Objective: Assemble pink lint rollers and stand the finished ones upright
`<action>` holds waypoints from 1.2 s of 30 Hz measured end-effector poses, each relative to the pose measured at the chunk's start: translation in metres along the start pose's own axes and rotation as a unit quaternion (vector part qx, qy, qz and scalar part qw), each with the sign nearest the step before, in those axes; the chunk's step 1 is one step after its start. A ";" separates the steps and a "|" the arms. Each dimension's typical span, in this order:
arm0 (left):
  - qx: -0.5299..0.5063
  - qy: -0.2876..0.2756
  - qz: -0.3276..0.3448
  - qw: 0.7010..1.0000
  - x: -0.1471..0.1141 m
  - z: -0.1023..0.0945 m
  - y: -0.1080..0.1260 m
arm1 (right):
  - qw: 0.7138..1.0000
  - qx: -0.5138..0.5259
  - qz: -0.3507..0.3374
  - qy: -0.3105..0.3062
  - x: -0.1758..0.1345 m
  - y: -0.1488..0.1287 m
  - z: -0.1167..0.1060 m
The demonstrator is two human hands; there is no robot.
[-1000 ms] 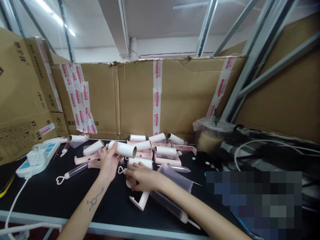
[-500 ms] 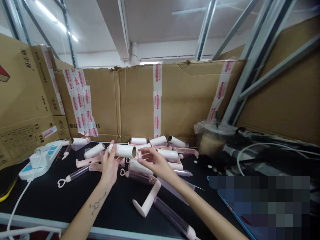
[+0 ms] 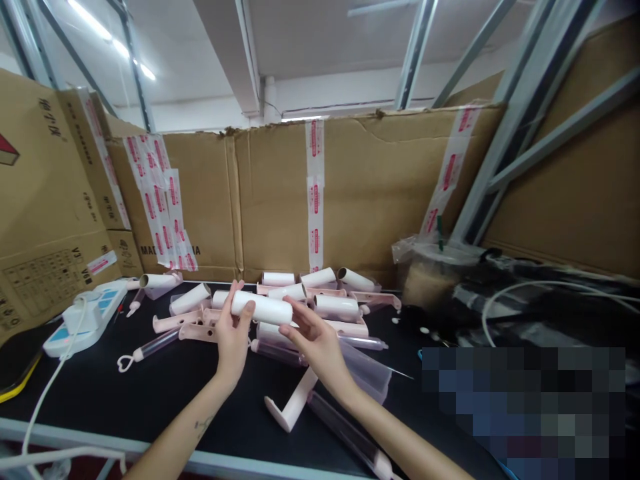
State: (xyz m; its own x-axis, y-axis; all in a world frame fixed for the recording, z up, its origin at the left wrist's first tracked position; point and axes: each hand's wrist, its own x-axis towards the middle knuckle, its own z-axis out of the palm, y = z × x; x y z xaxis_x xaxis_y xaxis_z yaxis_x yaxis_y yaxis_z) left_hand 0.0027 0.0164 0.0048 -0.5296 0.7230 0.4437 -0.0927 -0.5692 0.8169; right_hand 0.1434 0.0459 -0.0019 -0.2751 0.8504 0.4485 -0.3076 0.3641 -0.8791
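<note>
Right hand [image 3: 317, 343] now pinches the white roll's [image 3: 266, 309] right end; left hand's [image 3: 233, 343] fingers stay clamped on it, other rolls [image 3: 336, 307] crowding behind, pink holder [image 3: 299, 402] in front

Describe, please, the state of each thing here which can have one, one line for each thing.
White roll: held above the table, nearly level
Left hand: closed around the roll
Right hand: at the roll's right end, grip unclear
Power strip: charger plugged in
Cup: upright, straw inserted
Nearest pink bracket: lying on the table
Nearest clear tube: lying on the table
Ceiling light: on
</note>
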 end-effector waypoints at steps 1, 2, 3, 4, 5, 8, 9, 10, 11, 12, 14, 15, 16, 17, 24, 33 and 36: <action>0.020 -0.016 0.017 1.000 -0.003 0.001 0.003 | 1.000 -0.007 0.004 0.004 0.001 0.000 0.000; 0.036 -0.034 0.030 0.998 -0.006 0.002 0.006 | 1.000 -0.013 0.011 0.004 0.001 0.000 -0.001; 0.049 -0.051 0.038 0.997 -0.008 0.004 0.009 | 1.000 -0.013 0.020 0.002 0.002 0.000 -0.001; 0.057 -0.067 0.044 0.995 -0.009 0.005 0.013 | 0.999 -0.001 0.032 -0.002 0.003 0.000 -0.002; 0.059 -0.080 0.046 0.994 -0.008 0.007 0.017 | 0.999 0.024 0.046 -0.007 0.003 0.000 -0.003; 0.027 -0.115 0.033 0.992 0.002 0.015 0.030 | 0.988 0.129 0.086 -0.022 0.004 -0.001 -0.004; 0.011 -0.129 0.020 0.991 0.007 0.018 0.034 | 0.983 0.157 0.096 -0.024 0.005 -0.002 -0.004; -0.004 -0.143 0.004 0.990 0.012 0.020 0.038 | 0.978 0.179 0.106 -0.024 0.005 -0.004 -0.004; -0.014 -0.151 -0.011 0.988 0.015 0.021 0.040 | 0.974 0.196 0.115 -0.023 0.005 -0.007 -0.004; -0.017 -0.153 -0.023 0.988 0.017 0.020 0.042 | 0.970 0.208 0.124 -0.022 0.005 -0.009 -0.004; 0.030 -0.144 -0.037 0.988 0.009 0.013 0.041 | 0.965 0.226 0.133 -0.018 0.006 -0.015 -0.005; 0.082 -0.143 -0.040 0.985 0.000 0.007 0.039 | 0.964 0.231 0.134 -0.017 0.007 -0.017 -0.006; 0.165 -0.151 -0.042 0.974 -0.011 -0.001 0.036 | 0.963 0.233 0.132 -0.016 0.008 -0.019 -0.008; 0.268 -0.191 -0.048 0.943 -0.024 -0.010 0.032 | 0.964 0.234 0.127 -0.016 0.009 -0.021 -0.010; 0.467 -0.314 -0.062 0.824 -0.076 -0.043 0.014 | 0.973 0.217 0.079 0.007 0.016 -0.022 -0.020; -0.018 -0.243 -0.248 0.938 -0.031 -0.024 0.022 | 0.985 0.157 0.062 0.037 0.021 -0.027 -0.026; -0.091 -0.234 -0.231 0.940 -0.010 -0.015 0.020 | 0.993 0.096 0.051 0.052 0.025 -0.028 -0.032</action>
State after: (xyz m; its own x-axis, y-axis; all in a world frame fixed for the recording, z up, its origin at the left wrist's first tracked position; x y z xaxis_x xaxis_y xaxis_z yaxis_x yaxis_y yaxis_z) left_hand -0.0063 -0.0084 0.0111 0.0272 0.9784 0.2049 -0.3863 -0.1787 0.9049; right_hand 0.1746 0.0691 0.0285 -0.2218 0.9173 0.3308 -0.4534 0.2034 -0.8678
